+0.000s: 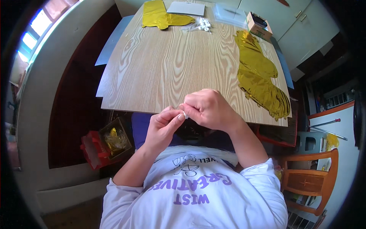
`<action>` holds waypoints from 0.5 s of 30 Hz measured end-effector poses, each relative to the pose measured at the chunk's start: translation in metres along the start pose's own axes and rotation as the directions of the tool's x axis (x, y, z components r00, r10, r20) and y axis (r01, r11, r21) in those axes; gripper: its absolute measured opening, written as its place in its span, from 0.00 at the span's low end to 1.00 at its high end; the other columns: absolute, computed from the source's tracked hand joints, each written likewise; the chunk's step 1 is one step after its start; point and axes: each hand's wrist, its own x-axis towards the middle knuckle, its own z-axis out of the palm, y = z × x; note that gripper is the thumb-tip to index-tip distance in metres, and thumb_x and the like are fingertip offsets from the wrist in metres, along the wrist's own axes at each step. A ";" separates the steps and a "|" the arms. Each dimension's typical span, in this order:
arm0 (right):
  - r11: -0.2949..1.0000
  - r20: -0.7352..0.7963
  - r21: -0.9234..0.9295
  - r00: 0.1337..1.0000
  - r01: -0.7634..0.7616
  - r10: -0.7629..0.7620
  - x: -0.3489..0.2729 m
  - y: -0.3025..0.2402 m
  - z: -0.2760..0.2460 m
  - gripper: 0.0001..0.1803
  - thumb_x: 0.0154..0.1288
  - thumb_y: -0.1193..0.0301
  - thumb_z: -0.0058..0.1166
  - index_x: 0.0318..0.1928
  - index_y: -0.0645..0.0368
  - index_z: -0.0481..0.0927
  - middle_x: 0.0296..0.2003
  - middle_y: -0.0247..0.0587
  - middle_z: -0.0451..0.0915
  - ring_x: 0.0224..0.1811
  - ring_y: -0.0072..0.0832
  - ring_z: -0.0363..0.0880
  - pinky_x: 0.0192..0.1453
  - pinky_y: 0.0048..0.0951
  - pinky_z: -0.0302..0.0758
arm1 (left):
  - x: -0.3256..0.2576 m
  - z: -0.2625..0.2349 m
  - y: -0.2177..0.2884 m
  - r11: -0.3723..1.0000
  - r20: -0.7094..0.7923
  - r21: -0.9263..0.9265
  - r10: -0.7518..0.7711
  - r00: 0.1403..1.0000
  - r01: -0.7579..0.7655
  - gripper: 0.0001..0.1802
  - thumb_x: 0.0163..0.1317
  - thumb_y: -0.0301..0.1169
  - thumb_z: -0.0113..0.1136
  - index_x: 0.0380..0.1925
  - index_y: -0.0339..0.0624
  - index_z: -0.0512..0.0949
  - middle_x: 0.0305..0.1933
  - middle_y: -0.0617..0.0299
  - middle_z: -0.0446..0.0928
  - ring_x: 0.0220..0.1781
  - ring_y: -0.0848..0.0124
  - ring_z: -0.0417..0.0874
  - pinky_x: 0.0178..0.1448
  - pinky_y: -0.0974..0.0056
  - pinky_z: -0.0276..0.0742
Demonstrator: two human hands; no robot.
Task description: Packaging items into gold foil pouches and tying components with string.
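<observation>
Just off the near edge of the wooden table (167, 68), my two hands meet in front of my chest. Thumb and fingers of my left hand (164, 124) pinch a small white piece (185, 115), too small to tell its kind. My right hand (209, 108) is closed against the same piece, its fingers curled in and its thumb pressed near the left fingertips. Flat gold foil balloons (253, 63) lie along the table's right side. Another gold foil balloon (154, 17) rests at the far left, beside small white rolls (204, 24) in clear plastic.
At the far edge are a white flat box (185, 8), a clear plastic sheet or case (230, 14) and a small open carton (260, 26). Below left stands a box (127, 133) with gold foil and clear wrap. A wooden chair (309, 179) is at the right.
</observation>
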 end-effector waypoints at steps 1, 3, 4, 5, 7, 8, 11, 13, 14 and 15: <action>0.977 0.063 0.169 0.990 -0.133 0.124 -0.004 0.003 0.003 0.15 0.63 0.66 0.57 0.23 0.61 0.74 0.17 0.35 0.72 0.20 0.30 0.72 0.27 0.31 0.68 | -0.001 0.001 0.000 0.992 -0.002 -0.111 -0.053 0.999 0.052 0.07 0.65 0.27 0.61 0.39 0.34 0.83 0.30 0.70 0.72 0.37 0.81 0.71 0.40 0.77 0.66; 0.800 0.240 0.449 0.916 -0.398 0.321 -0.013 0.007 0.007 0.17 0.67 0.63 0.56 0.24 0.61 0.75 0.17 0.30 0.72 0.19 0.22 0.71 0.25 0.27 0.66 | -0.002 0.004 0.002 0.933 0.015 -0.329 -0.152 0.988 0.148 0.06 0.64 0.25 0.61 0.39 0.35 0.82 0.31 0.69 0.75 0.40 0.81 0.75 0.43 0.78 0.69; 0.685 0.307 0.543 0.874 -0.485 0.376 -0.017 0.007 0.011 0.17 0.68 0.63 0.55 0.25 0.61 0.76 0.18 0.29 0.72 0.21 0.19 0.70 0.26 0.25 0.66 | -0.002 0.003 0.002 0.924 0.049 -0.351 -0.147 0.988 0.155 0.06 0.64 0.25 0.60 0.39 0.35 0.82 0.33 0.68 0.76 0.41 0.80 0.76 0.46 0.77 0.70; 0.548 0.383 0.619 0.825 -0.563 0.415 -0.022 0.006 0.016 0.17 0.69 0.62 0.55 0.26 0.61 0.77 0.19 0.27 0.72 0.22 0.17 0.69 0.26 0.23 0.66 | -0.002 0.002 0.000 0.914 0.079 -0.373 -0.143 0.987 0.162 0.06 0.64 0.25 0.60 0.39 0.36 0.81 0.34 0.68 0.78 0.43 0.80 0.77 0.48 0.77 0.71; 0.358 0.462 0.686 0.759 -0.634 0.459 -0.029 0.002 0.020 0.15 0.69 0.63 0.54 0.29 0.61 0.78 0.21 0.27 0.72 0.24 0.15 0.69 0.28 0.20 0.65 | -0.002 0.000 -0.005 0.880 0.125 -0.436 -0.147 0.981 0.187 0.05 0.64 0.25 0.59 0.38 0.37 0.80 0.37 0.66 0.80 0.43 0.79 0.78 0.50 0.75 0.71; 0.319 0.464 0.700 0.747 -0.639 0.476 -0.031 -0.001 0.020 0.13 0.69 0.65 0.55 0.30 0.61 0.78 0.22 0.27 0.73 0.25 0.15 0.69 0.28 0.20 0.65 | -0.003 0.000 -0.006 0.857 0.138 -0.474 -0.155 0.978 0.202 0.05 0.65 0.26 0.59 0.38 0.38 0.80 0.37 0.65 0.81 0.43 0.79 0.78 0.50 0.75 0.71; 0.572 0.270 0.566 0.789 -0.594 0.552 -0.038 -0.007 0.013 0.09 0.67 0.69 0.56 0.34 0.62 0.79 0.27 0.32 0.76 0.29 0.18 0.73 0.33 0.22 0.70 | -0.003 -0.003 -0.008 0.816 0.124 -0.540 -0.166 0.978 0.207 0.05 0.65 0.27 0.57 0.36 0.38 0.80 0.36 0.64 0.79 0.38 0.78 0.73 0.46 0.72 0.66; 0.743 0.096 0.443 0.851 -0.501 0.517 -0.039 -0.007 0.000 0.08 0.65 0.70 0.57 0.37 0.63 0.80 0.30 0.35 0.78 0.32 0.20 0.76 0.36 0.24 0.73 | -0.001 -0.004 -0.008 0.804 0.118 -0.560 -0.160 0.980 0.199 0.06 0.65 0.28 0.56 0.35 0.38 0.80 0.35 0.65 0.78 0.35 0.77 0.70 0.44 0.71 0.64; 0.789 0.025 0.425 0.878 -0.443 0.479 -0.038 -0.007 -0.009 0.07 0.64 0.71 0.58 0.38 0.63 0.80 0.31 0.35 0.79 0.33 0.21 0.76 0.38 0.24 0.73 | 0.000 -0.004 -0.008 0.801 0.127 -0.565 -0.154 0.980 0.200 0.06 0.65 0.28 0.55 0.35 0.38 0.80 0.35 0.65 0.78 0.34 0.78 0.70 0.43 0.71 0.63; 0.831 -0.047 0.403 0.898 -0.383 0.437 -0.037 -0.006 -0.018 0.07 0.64 0.72 0.59 0.39 0.63 0.81 0.32 0.36 0.79 0.34 0.22 0.77 0.39 0.25 0.74 | 0.000 -0.003 -0.007 0.797 0.138 -0.569 -0.149 0.979 0.201 0.06 0.65 0.28 0.55 0.35 0.38 0.80 0.35 0.65 0.78 0.34 0.78 0.69 0.43 0.71 0.63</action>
